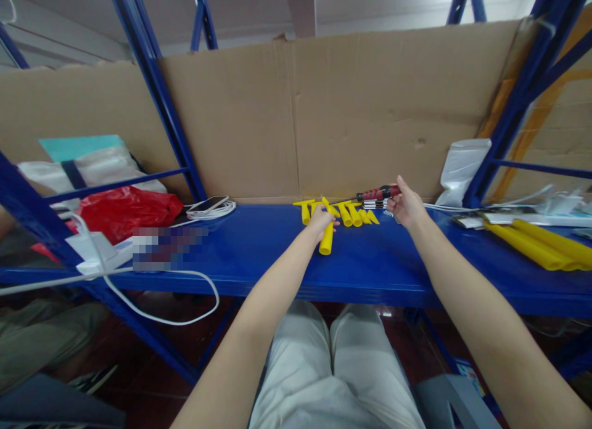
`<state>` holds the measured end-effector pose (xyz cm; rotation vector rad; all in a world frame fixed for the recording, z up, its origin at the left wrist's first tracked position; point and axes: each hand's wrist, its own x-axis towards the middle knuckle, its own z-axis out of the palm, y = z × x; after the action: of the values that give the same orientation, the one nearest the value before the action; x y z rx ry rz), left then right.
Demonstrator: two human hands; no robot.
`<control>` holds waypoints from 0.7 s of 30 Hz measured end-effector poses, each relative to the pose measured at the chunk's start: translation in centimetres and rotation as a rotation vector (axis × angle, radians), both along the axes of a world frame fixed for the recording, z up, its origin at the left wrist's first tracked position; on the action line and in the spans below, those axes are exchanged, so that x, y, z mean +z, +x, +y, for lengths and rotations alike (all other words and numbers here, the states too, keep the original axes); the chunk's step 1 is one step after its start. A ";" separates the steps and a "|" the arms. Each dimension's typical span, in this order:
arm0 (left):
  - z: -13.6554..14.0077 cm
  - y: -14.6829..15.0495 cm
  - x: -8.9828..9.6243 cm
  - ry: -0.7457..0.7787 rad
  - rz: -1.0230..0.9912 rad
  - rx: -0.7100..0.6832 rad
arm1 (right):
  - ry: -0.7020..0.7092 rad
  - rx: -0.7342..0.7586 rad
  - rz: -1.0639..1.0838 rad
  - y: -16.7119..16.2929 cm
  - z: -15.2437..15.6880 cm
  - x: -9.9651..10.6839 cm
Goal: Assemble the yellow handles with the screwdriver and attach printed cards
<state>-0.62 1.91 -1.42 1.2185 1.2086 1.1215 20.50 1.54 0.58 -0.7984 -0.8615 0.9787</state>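
Note:
My left hand (319, 222) is closed around a yellow plastic tube (326, 241), whose open end points down toward me. In my right hand (409, 204) is a screwdriver (375, 193) with a red and black handle, gripped near its back end. Its thin shaft points left, toward the top of the held tube; whether the tip touches it I cannot tell. Around my left hand lie several more yellow tubes (356, 217) and small pointed yellow pieces (372, 217). Some small white and black pieces (374, 204) lie just below the screwdriver handle.
A blue shelf (259, 250) holds everything, with a cardboard sheet (370, 108) behind. Left are a red plastic bag (124, 213), a phone with a coiled white cable (210, 206) and a white power strip (99, 250). Longer yellow tubes (541, 247) lie at right.

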 end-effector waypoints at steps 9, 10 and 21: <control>0.1 0.0 -0.1 -0.001 -0.008 0.003 | 0.002 0.053 0.049 -1.0 -1.5 1.0; 0.1 0.0 -0.1 -0.002 -0.005 0.003 | -0.001 0.045 0.054 -1.0 -1.5 0.9; -0.1 0.1 0.0 0.002 0.018 -0.023 | -0.015 -0.060 0.043 0.0 -0.1 -0.1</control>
<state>-0.55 1.83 -1.39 1.2438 1.2041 1.0968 20.49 1.42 0.48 -0.8089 -0.7893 0.9472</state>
